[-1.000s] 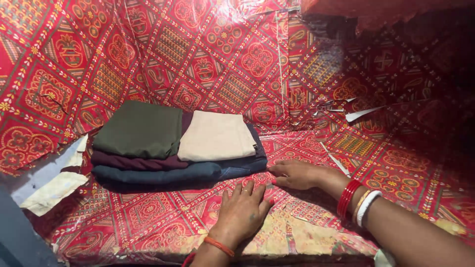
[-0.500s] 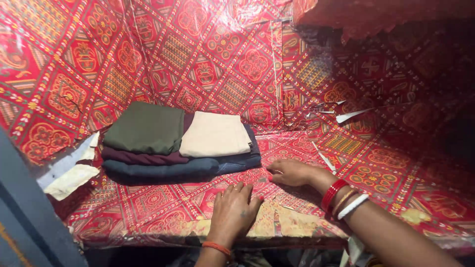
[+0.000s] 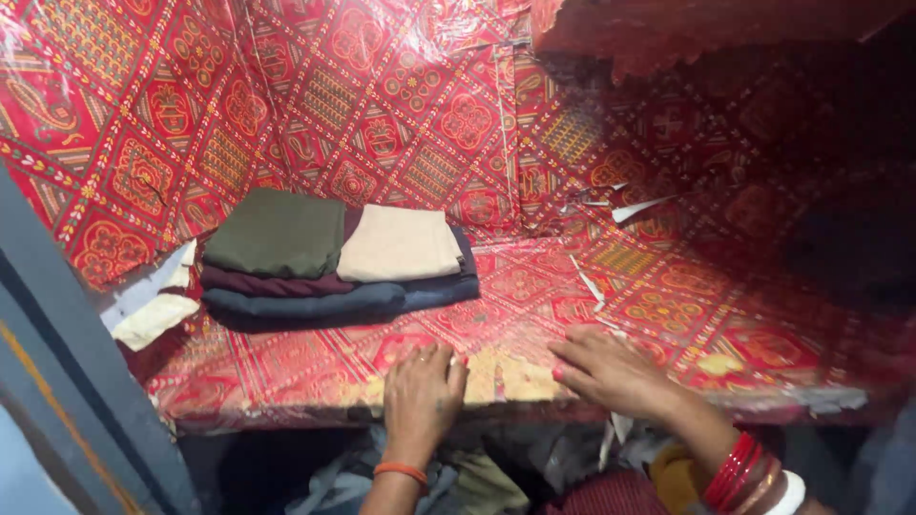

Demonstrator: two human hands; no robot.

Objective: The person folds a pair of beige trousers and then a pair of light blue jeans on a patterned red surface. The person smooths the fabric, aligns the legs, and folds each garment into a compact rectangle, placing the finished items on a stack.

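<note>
My left hand [image 3: 421, 395] lies flat, palm down, on the front edge of a shelf [image 3: 286, 367] lined with red patterned paper; it holds nothing. An orange band circles its wrist. My right hand [image 3: 614, 373] rests palm down at the shelf's front edge a little to the right, fingers spread, with red, gold and white bangles on the wrist. At the shelf's back left sits a stack of folded clothes [image 3: 334, 262]: an olive green piece [image 3: 277, 234] and a beige piece [image 3: 399, 245] on top, over a maroon one and a dark blue one.
Red patterned paper [image 3: 382, 95] covers the back and side walls, torn in places, with white strips [image 3: 634, 207] showing. A grey frame [image 3: 67, 381] stands at the left. More cloth lies in the compartment below the shelf [image 3: 458, 482]. The right side is dark.
Both hands have drawn back from beside the stack to the shelf's front edge. The view has pulled away, showing the grey frame and the space below.
</note>
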